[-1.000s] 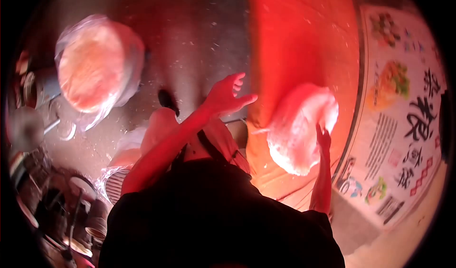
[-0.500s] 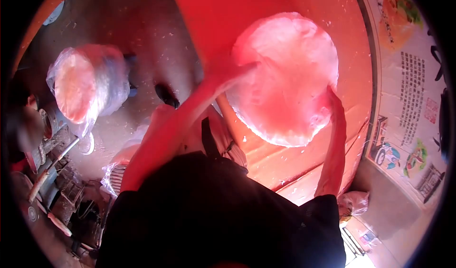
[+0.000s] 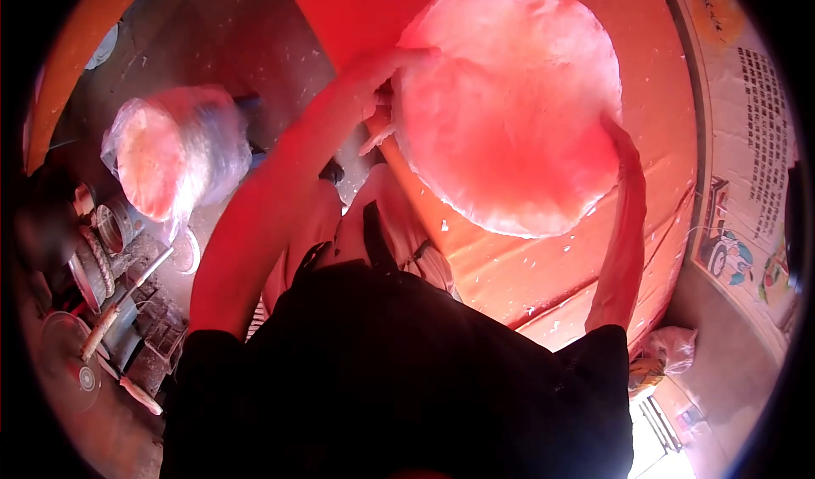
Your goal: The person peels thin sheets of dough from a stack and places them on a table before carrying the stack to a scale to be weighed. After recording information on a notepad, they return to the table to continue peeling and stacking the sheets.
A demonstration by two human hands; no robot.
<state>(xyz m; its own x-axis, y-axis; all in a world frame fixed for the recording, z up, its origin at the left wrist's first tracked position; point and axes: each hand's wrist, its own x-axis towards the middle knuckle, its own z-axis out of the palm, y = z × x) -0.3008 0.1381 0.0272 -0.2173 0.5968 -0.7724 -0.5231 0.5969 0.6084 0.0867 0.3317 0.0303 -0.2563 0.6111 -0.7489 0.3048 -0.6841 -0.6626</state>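
My left hand and right hand touch the round sheet at opposite edges, opening and grip unclear; probably soft, tearable: support there.

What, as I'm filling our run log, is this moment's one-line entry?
left hand: at left edge of round sheet; right hand: at right edge; round sheet: over orange table; wrapped bundle: left of table

I am in what looks like a small food workshop: a broad, thin round sheet lies at one o'clock on my orange-covered table, a plastic-wrapped stack stands at ten, metal vessels crowd nine, and a printed poster hangs between two and three
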